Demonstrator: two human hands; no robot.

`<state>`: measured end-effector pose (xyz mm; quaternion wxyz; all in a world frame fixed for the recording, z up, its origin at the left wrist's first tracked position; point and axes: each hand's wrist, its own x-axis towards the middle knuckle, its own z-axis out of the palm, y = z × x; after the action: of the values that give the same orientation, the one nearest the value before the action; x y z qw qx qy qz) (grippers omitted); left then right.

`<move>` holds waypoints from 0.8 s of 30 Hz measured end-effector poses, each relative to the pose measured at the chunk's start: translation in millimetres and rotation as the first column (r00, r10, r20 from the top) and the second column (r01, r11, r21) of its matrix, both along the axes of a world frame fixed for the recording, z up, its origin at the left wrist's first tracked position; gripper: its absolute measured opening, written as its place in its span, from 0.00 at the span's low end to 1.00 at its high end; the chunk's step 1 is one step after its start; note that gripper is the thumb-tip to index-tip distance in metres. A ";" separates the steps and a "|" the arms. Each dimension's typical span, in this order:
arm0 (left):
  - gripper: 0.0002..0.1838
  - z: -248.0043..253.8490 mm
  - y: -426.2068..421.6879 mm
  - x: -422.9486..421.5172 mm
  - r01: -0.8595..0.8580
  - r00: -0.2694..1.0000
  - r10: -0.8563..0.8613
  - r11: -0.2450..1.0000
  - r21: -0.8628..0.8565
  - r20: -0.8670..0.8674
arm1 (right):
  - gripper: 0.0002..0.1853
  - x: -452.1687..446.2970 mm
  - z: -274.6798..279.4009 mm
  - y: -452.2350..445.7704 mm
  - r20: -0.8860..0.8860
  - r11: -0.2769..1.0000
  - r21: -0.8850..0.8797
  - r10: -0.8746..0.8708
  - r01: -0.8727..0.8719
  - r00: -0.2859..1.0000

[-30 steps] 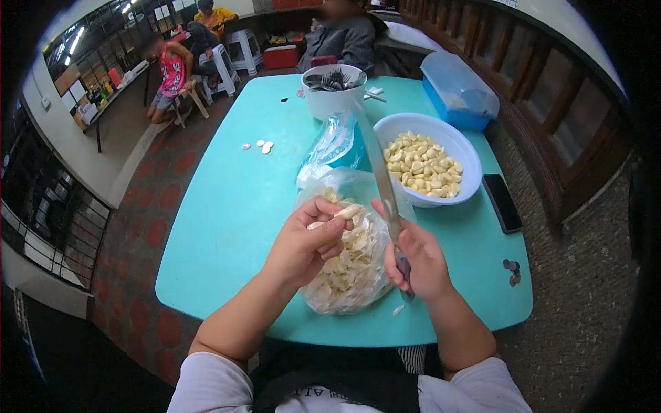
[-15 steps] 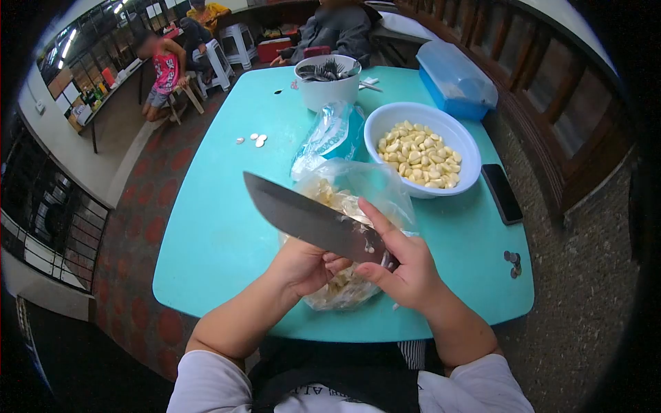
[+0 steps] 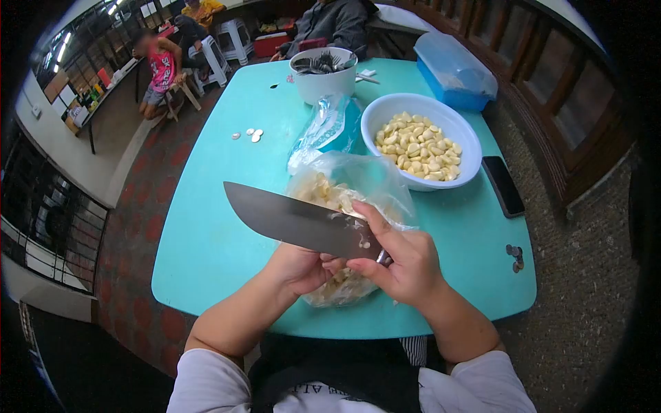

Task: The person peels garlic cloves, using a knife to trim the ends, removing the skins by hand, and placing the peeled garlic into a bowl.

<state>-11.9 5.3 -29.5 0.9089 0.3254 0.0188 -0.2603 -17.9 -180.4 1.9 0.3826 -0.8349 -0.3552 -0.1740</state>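
At the lower centre of the frame, the knife (image 3: 289, 220) has just been swung across, and its broad blade is now being held flat over the bag of peelings (image 3: 365, 172). The handle end is gripped in the right hand (image 3: 410, 265), with the forefinger laid along the blade and the thumb near its base; small pale scraps are stuck there. The left hand (image 3: 299, 268) is seen half-curled under the lower edge, but its fingertips are partly covered by the blade, so whether anything is pinched there cannot be told. With the blade brought to the left fingers, close knife work seems to be under way. Right of centre, peeled cloves (image 3: 420, 148) are heaped in the pale blue bowl (image 3: 469, 151), just beside the bag. A phone (image 3: 504, 187) is laid near the right edge of the turquoise surface (image 3: 206, 227). Past the bag, a blue-and-clear packet (image 3: 341, 127) is seen, then a white tub (image 3: 323, 88) filled with cutlery. At the upper right, a lidded blue box (image 3: 454, 69) is set down; a seated person in grey (image 3: 334, 27) is seen at top centre.
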 end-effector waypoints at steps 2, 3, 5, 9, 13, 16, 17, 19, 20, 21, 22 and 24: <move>0.12 1.0 -0.9 -0.4 -0.006 1.000 0.006 1.000 -0.009 0.010 | 0.36 -1.6 1.7 -0.1 -0.010 1.000 -0.021 -0.017 0.017 1.000; 0.12 3.3 -2.3 -1.4 -0.020 1.000 0.020 1.000 0.003 0.004 | 0.36 -1.7 0.8 0.6 -0.011 1.000 -0.019 -0.022 0.022 1.000; 0.09 7.0 -3.0 -3.1 -0.010 1.000 0.010 1.000 -0.004 0.000 | 0.36 -0.9 -1.3 0.9 -0.002 1.000 -0.009 -0.026 0.026 1.000; 0.06 14.4 -2.7 -3.8 0.050 0.998 -0.050 0.999 0.006 0.036 | 0.34 5.0 -14.5 1.6 -0.036 0.990 0.135 0.050 -0.045 0.998; 0.10 19.2 0.0 -0.1 0.117 0.993 -0.115 0.991 -0.057 0.041 | 0.29 -3.5 -13.8 -1.9 -0.560 0.750 0.660 0.521 -0.032 0.644; 0.12 24.5 -0.7 0.2 0.098 0.993 -0.098 0.995 0.007 0.063 | 0.27 -1.6 -5.2 -7.9 -0.590 0.657 0.754 0.674 0.005 0.444; 0.11 27.4 -1.9 -0.7 0.073 0.996 -0.075 0.997 0.037 0.049 | 0.27 -2.0 -3.2 -7.8 -0.600 0.654 0.756 0.680 0.022 0.422; 0.10 24.8 -1.9 2.1 0.071 0.992 -0.072 0.997 0.021 0.105 | 0.26 -2.6 -2.3 -7.9 -0.619 0.647 0.760 0.690 0.062 0.375; 0.09 22.8 -2.2 2.8 0.070 0.988 -0.071 0.997 0.013 0.134 | 0.26 -2.9 -4.2 -8.4 -0.613 0.657 0.753 0.684 0.031 0.395; 0.09 18.9 -2.5 4.1 0.034 0.990 -0.040 0.999 0.042 0.136 | 0.26 -2.7 -6.2 -8.9 -0.605 0.666 0.746 0.678 -0.002 0.417; 0.08 14.0 -2.8 6.2 -0.002 0.990 -0.008 0.997 0.071 0.141 | 0.26 -2.7 -6.8 -8.8 -0.595 0.675 0.737 0.673 -0.037 0.439; 0.08 13.6 -3.5 6.3 -0.050 0.990 0.031 0.990 0.131 0.140 | 0.27 -7.7 -2.5 2.7 -0.545 0.750 0.653 0.562 -0.105 0.622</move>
<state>-5.5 1.8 -15.8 0.8892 0.4024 -0.0197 -0.2168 -25.6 -177.7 -0.7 0.7434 -0.5960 -0.2661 0.1461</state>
